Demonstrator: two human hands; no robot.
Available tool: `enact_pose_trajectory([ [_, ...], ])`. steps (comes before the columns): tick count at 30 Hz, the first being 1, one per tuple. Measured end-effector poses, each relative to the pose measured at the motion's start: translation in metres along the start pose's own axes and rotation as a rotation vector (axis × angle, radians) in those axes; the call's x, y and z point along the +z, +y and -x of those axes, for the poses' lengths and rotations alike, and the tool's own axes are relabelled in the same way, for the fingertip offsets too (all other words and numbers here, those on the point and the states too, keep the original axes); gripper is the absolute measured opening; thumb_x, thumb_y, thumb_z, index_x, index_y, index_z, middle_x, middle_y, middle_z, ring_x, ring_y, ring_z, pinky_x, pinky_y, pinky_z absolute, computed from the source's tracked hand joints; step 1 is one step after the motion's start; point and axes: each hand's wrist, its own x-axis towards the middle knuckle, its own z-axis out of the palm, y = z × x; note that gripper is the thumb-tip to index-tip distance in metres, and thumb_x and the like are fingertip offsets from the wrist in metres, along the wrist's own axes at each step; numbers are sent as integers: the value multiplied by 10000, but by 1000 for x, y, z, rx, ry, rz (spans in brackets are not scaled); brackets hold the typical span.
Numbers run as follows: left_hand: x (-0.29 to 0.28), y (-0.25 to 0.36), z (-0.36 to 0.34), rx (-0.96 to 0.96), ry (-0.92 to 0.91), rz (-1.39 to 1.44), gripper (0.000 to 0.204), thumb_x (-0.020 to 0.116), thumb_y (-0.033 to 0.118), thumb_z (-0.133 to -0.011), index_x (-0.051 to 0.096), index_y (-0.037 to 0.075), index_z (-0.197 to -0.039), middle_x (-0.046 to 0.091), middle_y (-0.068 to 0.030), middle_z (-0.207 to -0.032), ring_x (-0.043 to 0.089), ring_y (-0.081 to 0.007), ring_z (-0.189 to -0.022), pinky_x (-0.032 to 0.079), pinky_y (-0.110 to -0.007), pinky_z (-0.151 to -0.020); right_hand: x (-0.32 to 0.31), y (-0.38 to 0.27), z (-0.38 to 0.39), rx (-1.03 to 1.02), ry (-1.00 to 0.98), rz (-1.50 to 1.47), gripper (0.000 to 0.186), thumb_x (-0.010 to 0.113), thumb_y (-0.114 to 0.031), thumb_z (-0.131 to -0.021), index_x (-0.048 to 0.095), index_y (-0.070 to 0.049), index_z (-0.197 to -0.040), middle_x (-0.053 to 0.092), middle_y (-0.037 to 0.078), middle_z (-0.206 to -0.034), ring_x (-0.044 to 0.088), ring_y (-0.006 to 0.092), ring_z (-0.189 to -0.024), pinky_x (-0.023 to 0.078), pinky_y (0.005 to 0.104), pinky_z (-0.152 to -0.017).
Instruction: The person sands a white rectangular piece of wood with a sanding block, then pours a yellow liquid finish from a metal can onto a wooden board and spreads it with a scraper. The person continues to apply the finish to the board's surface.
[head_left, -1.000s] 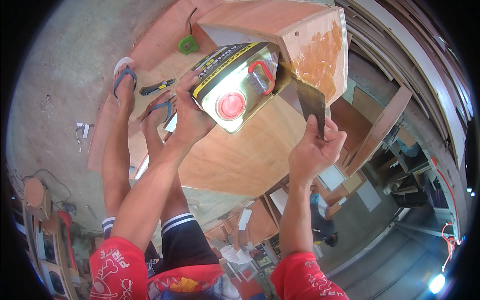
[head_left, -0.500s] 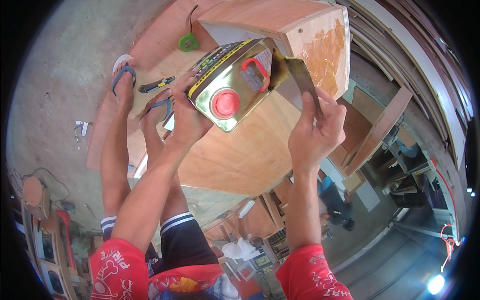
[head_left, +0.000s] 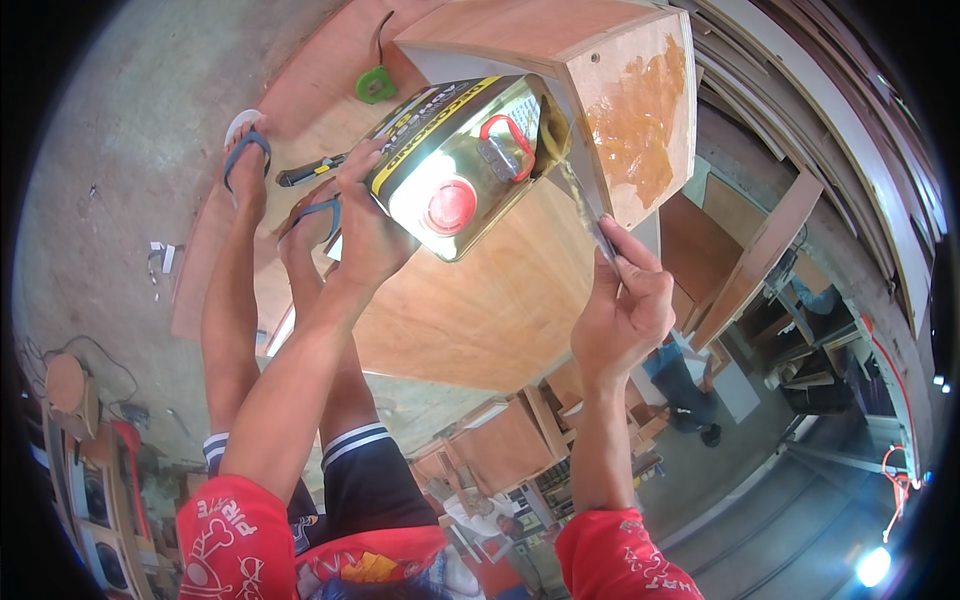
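My left hand (head_left: 365,225) is closed on a rectangular gold metal can (head_left: 415,232) with a red round cap, a red handle and a dark, yellow-striped label. The can is tilted at the corner of a plywood box (head_left: 595,60), beside glossy amber glue (head_left: 640,125) smeared on the box's panel. My right hand (head_left: 625,300) grips a thin flat metal spreader (head_left: 590,215), now seen nearly edge-on, its top coated in yellowish glue at the can's dark, smeared right end. Whether it touches the can, I cannot tell.
A large plywood sheet (head_left: 470,330) lies below, with a green tape measure (head_left: 375,85), a utility knife (head_left: 305,172) and my sandalled feet (head_left: 243,160). Long boards (head_left: 820,120) stack along the right. Co-workers (head_left: 680,390) are among cabinets behind. A cord (head_left: 100,350) lies on the floor at left.
The spreader rose along the can, then turned edge-on as my right hand dropped slightly and twisted. The can moved slightly up and left in my left hand.
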Motion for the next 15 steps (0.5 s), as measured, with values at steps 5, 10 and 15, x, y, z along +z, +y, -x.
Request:
enact_pose_trajectory([
  [5,-3,10,-3,-45,-3,102,979,982,152,-760,253,50,-1405,406,-243,-1573,520,-350,-1422,472,-443,-1157,6,9,-2,-166,-48,69,272,586,224,-891,459,-8,-957,775,227,-1179,682,460,-1273,506,563,-1135],
  [10,-20,37,-10,-49,-36,-68,943,977,177,-768,276,52,-1386,456,-201,-1558,569,-339,-1385,487,-417,-1143,-3,17,3,-237,-118,107,205,594,196,-892,520,7,-864,796,151,-1165,680,429,-1287,454,615,-1174],
  [15,-23,46,-15,-38,-23,-92,922,973,176,-772,295,40,-1381,473,-200,-1557,581,-347,-1374,502,-409,-1121,-11,19,-16,-392,-193,193,227,624,157,-901,510,14,-767,798,115,-1175,672,405,-1308,443,598,-1193],
])
